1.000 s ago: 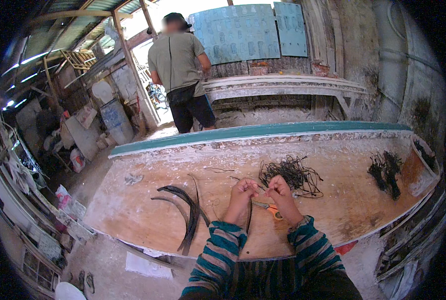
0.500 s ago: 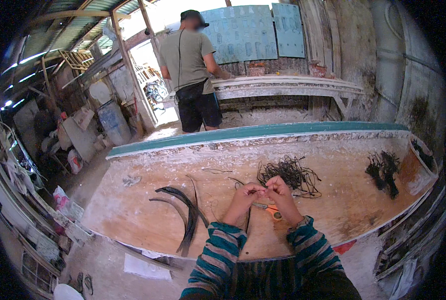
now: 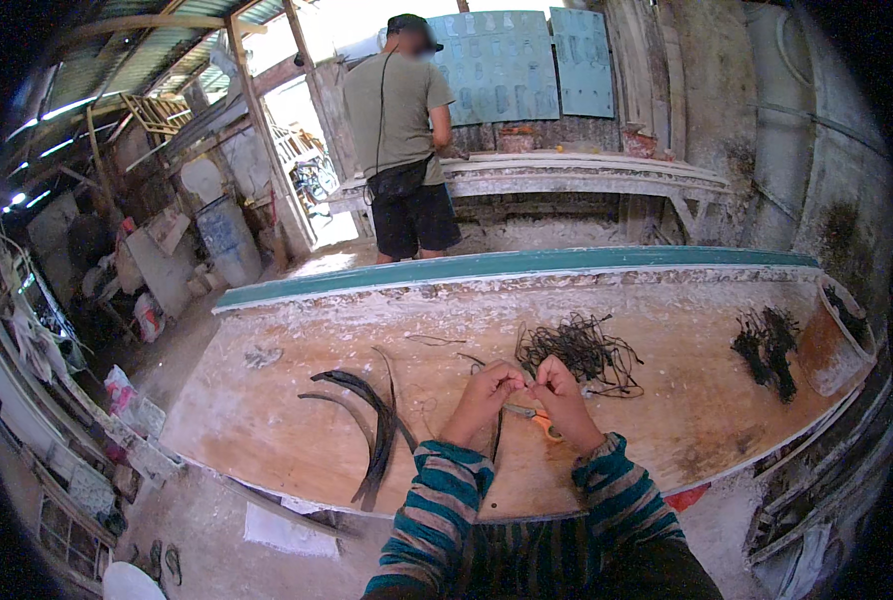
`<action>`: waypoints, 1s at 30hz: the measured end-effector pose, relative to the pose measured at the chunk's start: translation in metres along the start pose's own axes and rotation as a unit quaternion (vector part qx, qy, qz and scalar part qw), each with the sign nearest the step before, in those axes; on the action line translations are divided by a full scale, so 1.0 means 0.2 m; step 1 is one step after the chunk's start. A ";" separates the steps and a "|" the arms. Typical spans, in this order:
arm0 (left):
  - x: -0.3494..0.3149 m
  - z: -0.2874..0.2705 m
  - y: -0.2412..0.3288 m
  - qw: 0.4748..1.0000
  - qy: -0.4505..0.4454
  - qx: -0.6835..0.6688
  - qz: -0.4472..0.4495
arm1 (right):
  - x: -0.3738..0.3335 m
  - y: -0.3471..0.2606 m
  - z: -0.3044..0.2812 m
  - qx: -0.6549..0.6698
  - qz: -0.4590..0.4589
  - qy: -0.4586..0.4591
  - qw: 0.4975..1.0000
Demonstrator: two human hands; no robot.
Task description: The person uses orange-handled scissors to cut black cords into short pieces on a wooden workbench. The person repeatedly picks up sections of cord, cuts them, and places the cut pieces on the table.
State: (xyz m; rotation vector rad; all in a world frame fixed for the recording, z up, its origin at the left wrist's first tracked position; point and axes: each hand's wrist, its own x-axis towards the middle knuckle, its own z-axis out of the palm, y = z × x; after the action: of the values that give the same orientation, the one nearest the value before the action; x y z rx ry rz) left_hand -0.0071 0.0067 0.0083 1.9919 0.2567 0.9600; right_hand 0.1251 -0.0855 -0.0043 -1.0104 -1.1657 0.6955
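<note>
My left hand and my right hand meet above the near middle of the wooden table, fingertips pinched close together. What lies between the fingers is too small to make out. A thin dark strip shows just beside my left wrist. Partly behind my right hand are scissors with orange handles, lying on the wood. Just beyond my hands spreads a tangled pile of black knotted cords. Left of them lies a bunch of curved black strips, with thinner strips beside it.
Black cord bundles lie at the right, beside a tipped brownish bucket with dark material inside. A green-painted board edges the table's far side. Beyond it, another person stands at a whitish bench. A blue barrel stands at left.
The person at the far bench has shifted to the right. My hands stay together, with my fingers moved slightly and the fingertips still pinched.
</note>
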 end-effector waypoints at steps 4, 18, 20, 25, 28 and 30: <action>0.00 -0.01 -0.06 1.000 0.005 -0.003 0.022 | 0.00 -0.03 0.01 0.006 0.000 -0.004 1.000; -0.01 0.02 -0.09 0.968 -0.003 -0.218 -0.124 | 0.01 -0.09 -0.04 0.453 0.117 0.007 0.884; -0.01 0.05 -0.06 0.952 -0.007 -0.280 -0.122 | 0.01 -0.08 -0.05 0.437 0.126 0.014 0.890; -0.01 0.06 -0.06 0.949 0.021 -0.287 -0.132 | 0.00 -0.12 0.00 0.366 0.133 0.040 0.920; -0.01 0.08 -0.02 0.940 0.021 -0.315 -0.133 | -0.01 -0.08 0.00 0.278 0.140 0.035 0.950; 0.00 0.08 0.04 0.934 -0.002 -0.329 -0.141 | -0.01 -0.04 -0.02 0.204 0.151 0.015 0.967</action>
State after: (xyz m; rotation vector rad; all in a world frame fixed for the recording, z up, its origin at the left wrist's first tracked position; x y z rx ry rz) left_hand 0.0019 -0.0082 0.0103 1.2997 0.1802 0.7298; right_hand 0.1286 -0.0928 0.0017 -0.8484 -0.7996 1.1080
